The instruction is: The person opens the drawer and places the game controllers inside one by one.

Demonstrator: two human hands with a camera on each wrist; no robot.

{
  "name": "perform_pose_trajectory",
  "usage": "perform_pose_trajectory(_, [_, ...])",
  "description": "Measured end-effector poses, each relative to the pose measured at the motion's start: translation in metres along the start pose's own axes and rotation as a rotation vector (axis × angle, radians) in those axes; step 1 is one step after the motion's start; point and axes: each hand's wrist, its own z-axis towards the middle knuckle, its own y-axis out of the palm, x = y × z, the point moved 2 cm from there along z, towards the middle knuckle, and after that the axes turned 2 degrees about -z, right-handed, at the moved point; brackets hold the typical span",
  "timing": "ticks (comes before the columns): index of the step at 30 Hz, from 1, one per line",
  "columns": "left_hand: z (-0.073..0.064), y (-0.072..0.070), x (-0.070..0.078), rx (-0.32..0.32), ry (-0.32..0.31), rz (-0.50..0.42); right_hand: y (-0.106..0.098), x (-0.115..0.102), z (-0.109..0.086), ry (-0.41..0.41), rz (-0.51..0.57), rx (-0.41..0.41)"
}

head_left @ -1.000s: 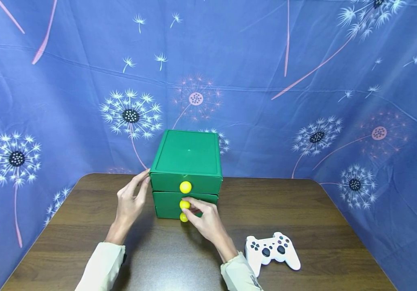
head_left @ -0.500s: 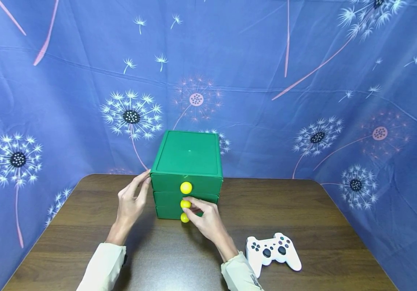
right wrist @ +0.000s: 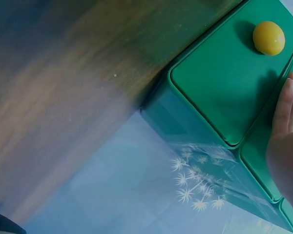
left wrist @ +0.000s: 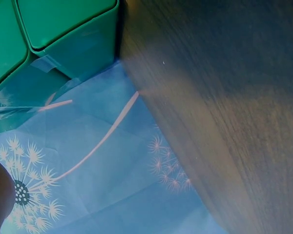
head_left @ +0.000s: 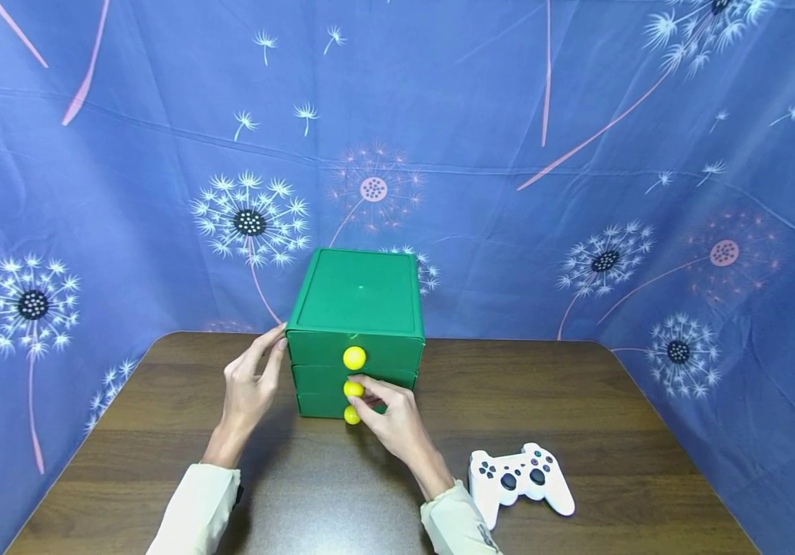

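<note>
Middle drawer (head_left: 317,379) is showing the only real shift: against one second ago, its front now seems to be sitting further back, and the seam above the bottom drawer (head_left: 319,405) is showing where it wasn't readable then. Compared with half a second ago, practically nothing is moving. Both hands are keeping their places across all three head frames.

Right hand (head_left: 393,416) is pinching the middle yellow knob (head_left: 353,388) between thumb and finger. Left hand (head_left: 247,385) is bracing with extended fingers at the left front edge of the green cabinet (head_left: 362,289), apparently touching, not wrapping round it. Hands are staying apart, one at the side, one at the front. Left wrist view is barely catching its own hand, so no finger detail is coming from there.

Judgement: the middle drawer is looking seated, about level with its neighbour in the right wrist view, so the push is probably finishing. Whether any slight gap is remaining, can't tell.

Cabinet is standing upright toward the back of the worktop (head_left: 619,416), in front of the blue cloth (head_left: 480,193). Top yellow knob (head_left: 354,358) and bottom yellow knob (head_left: 352,415) are sitting free. White controller (head_left: 520,482) is lying to the right, near the right sleeve (head_left: 459,520), untouched.
</note>
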Motion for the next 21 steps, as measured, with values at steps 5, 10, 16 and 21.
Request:
perform_pose_trajectory(5, [0.001,0.0,0.0,0.006,0.003,-0.007,0.001,0.0,-0.001,-0.001,-0.014,-0.001])
perform_pose_trajectory(10, [0.001,0.0,0.0,0.005,0.007,-0.008,-0.001,-0.001,-0.003,0.032,-0.035,-0.035])
perform_pose_trajectory(16, [0.001,0.0,0.0,0.002,0.004,-0.001,-0.006,-0.006,-0.009,0.104,-0.041,-0.089])
perform_pose_trajectory(21, [0.0,0.0,-0.001,0.005,0.02,0.0,-0.011,-0.009,-0.015,0.124,-0.062,-0.075])
